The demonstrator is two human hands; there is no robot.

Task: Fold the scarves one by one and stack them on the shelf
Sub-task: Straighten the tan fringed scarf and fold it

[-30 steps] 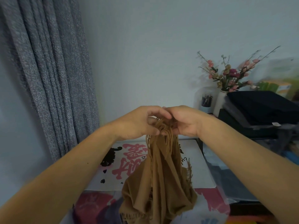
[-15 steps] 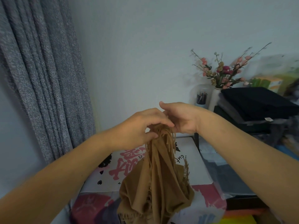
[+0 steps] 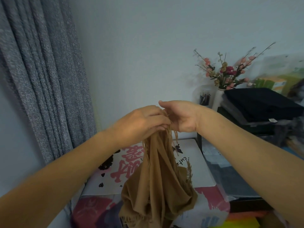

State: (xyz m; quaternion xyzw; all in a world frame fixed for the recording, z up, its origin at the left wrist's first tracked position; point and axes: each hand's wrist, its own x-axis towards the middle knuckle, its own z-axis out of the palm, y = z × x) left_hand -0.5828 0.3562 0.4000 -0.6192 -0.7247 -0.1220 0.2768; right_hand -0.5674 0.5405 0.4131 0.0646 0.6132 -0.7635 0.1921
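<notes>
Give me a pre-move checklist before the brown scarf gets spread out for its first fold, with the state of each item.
1. Left hand grips the brown scarf at its fringed top: ok.
2. Right hand has a hold: not ok, palm open beside the fringe.
3. Scarf flat and untangled: not ok, it hangs bunched.
4. Lower end clear of the printed box: cannot tell.
5. Room on the dark folded stack at right: cannot tell.
</notes>
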